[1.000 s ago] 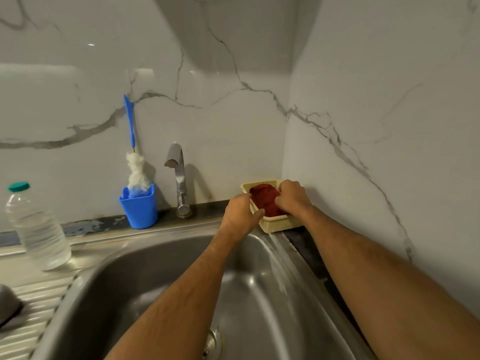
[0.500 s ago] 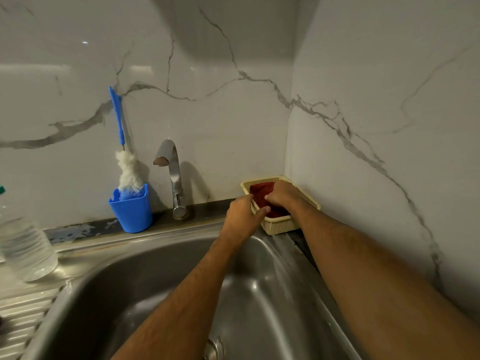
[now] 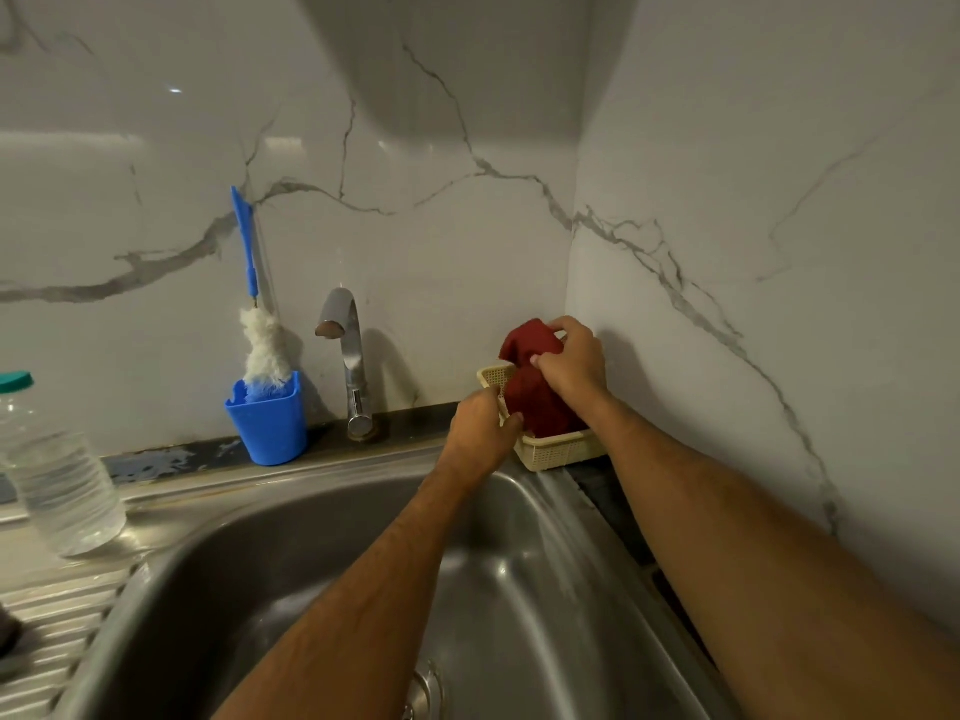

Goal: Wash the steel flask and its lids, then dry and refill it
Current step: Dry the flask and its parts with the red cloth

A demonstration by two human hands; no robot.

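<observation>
**Red cloth lifted out of the basket**

Head view: the right hand (image 3: 574, 363), its grip clamped on the red cloth (image 3: 532, 387), has raised the bunched cloth half clear of the cream basket (image 3: 558, 452), where it lay a moment ago. The left hand (image 3: 483, 420) pinches the basket's rim, steadying it. That suggests drying comes next. The steel flask and lids are not in view; the sink (image 3: 322, 574) holds nothing.

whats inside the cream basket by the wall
A red cloth, which the right hand grips and lifts partly out while the left hand holds the cream basket rim. Anything beneath the cloth is covered.
</observation>
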